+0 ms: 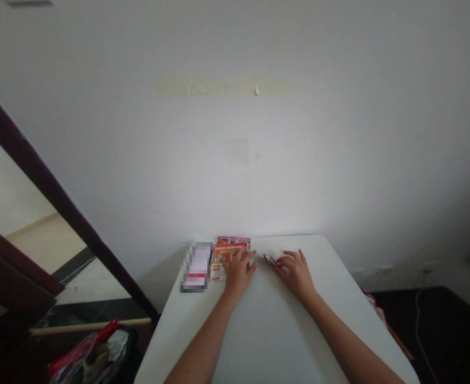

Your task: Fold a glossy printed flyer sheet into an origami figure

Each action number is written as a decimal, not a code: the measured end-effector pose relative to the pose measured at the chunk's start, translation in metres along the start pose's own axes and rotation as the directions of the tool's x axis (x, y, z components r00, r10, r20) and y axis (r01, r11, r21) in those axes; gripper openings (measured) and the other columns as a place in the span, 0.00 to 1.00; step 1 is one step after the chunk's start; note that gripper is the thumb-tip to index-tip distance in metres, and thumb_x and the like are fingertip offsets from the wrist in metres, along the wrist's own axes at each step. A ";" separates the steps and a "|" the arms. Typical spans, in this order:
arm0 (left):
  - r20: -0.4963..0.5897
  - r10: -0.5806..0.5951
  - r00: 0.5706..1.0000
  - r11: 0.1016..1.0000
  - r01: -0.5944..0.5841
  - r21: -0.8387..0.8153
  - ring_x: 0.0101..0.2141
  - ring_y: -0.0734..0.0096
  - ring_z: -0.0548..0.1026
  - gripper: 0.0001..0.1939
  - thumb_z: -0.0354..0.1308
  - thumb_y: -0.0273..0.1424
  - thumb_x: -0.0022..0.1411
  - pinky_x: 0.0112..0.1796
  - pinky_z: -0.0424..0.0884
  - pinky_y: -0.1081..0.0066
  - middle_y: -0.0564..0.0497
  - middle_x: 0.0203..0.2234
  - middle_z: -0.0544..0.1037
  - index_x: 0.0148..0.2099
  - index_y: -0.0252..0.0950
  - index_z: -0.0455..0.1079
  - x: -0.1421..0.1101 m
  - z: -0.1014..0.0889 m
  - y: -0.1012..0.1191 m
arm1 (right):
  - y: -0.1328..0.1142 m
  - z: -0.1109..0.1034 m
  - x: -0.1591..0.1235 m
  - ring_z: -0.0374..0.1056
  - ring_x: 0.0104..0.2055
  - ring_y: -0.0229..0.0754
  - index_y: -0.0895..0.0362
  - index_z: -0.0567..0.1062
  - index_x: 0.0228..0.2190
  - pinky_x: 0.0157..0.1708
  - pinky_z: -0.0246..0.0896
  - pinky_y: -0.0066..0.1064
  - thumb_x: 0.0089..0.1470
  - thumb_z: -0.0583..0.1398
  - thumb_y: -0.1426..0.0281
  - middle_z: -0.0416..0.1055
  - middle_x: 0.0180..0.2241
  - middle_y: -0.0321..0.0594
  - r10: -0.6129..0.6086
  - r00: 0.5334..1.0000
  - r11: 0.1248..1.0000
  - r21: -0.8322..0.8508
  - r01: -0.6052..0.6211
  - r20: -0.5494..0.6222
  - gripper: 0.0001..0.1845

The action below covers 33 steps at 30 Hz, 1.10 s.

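Note:
My left hand [238, 269] lies with its fingers spread over an orange and white printed leaflet [218, 262] on the white table. Part of that leaflet is hidden beneath the fingers. Behind it, a purple-pink printed sheet [234, 239] sticks out near the wall. My right hand [294, 269] pinches a small dark printed card [270, 260] between thumb and fingers, just right of my left hand. What is printed on the card is too small to make out.
A pixelated phone-like object [197, 266] lies left of the leaflet. The white table [275, 330] meets the wall at its far edge. On the floor to the left stands a bin [99, 357] with bags in it. A cable [418, 314] hangs at the right.

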<state>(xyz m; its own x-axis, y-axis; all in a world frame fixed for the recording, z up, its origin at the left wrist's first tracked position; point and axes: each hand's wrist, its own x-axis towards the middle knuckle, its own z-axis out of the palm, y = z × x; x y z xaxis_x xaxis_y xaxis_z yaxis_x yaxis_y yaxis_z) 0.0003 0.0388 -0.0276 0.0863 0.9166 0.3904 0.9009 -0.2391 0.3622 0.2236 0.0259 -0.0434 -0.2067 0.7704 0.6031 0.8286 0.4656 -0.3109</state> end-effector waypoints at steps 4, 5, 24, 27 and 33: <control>0.004 0.013 1.000 1.000 -0.013 0.015 0.59 0.49 0.62 0.16 0.57 0.44 0.64 0.59 0.45 0.30 0.54 0.60 0.69 0.54 0.60 0.73 -0.001 0.002 -0.001 | -0.003 -0.001 0.000 0.66 0.55 0.50 0.47 0.79 0.33 0.64 0.39 0.63 0.58 0.61 0.63 0.79 0.38 0.35 -0.003 0.999 1.000 -0.022 0.004 0.049 0.06; 0.010 0.013 1.000 1.000 -0.013 0.017 0.59 0.49 0.62 0.16 0.57 0.44 0.64 0.59 0.44 0.29 0.54 0.60 0.69 0.54 0.60 0.73 -0.001 0.002 -0.001 | -0.004 -0.001 0.001 0.66 0.55 0.50 0.47 0.79 0.33 0.64 0.39 0.63 0.58 0.61 0.62 0.79 0.38 0.36 -0.005 0.998 1.000 -0.027 0.007 0.057 0.06; 0.095 0.059 0.994 0.998 -0.060 0.008 0.62 0.45 0.57 0.16 0.57 0.47 0.63 0.60 0.35 0.29 0.52 0.60 0.69 0.52 0.59 0.76 -0.009 -0.005 0.014 | -0.004 0.004 0.002 0.66 0.54 0.49 0.47 0.79 0.39 0.62 0.42 0.63 0.60 0.58 0.62 0.77 0.40 0.39 0.059 0.993 0.998 0.029 -0.062 0.106 0.10; 0.112 0.051 0.992 0.999 -0.053 0.011 0.62 0.44 0.57 0.17 0.56 0.50 0.62 0.60 0.34 0.29 0.52 0.61 0.68 0.52 0.59 0.75 -0.009 -0.004 0.014 | -0.002 0.007 0.002 0.66 0.53 0.49 0.46 0.79 0.40 0.61 0.46 0.61 0.59 0.59 0.63 0.77 0.42 0.39 0.072 0.991 0.997 0.020 -0.075 0.109 0.10; 0.115 0.050 0.992 0.998 -0.055 0.044 0.63 0.44 0.55 0.19 0.54 0.51 0.63 0.59 0.33 0.27 0.51 0.62 0.66 0.54 0.61 0.73 -0.010 -0.004 0.015 | -0.004 0.008 0.002 0.64 0.54 0.51 0.43 0.78 0.45 0.59 0.49 0.61 0.59 0.59 0.62 0.74 0.48 0.40 0.065 0.990 0.998 -0.012 -0.064 0.122 0.13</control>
<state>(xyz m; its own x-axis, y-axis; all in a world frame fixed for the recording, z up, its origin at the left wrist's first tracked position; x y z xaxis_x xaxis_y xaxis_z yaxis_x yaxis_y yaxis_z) 0.0115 0.0243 -0.0229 0.1792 0.9343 0.3082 0.9127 -0.2748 0.3025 0.2162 0.0288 -0.0468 -0.2141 0.8466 0.4873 0.8462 0.4100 -0.3404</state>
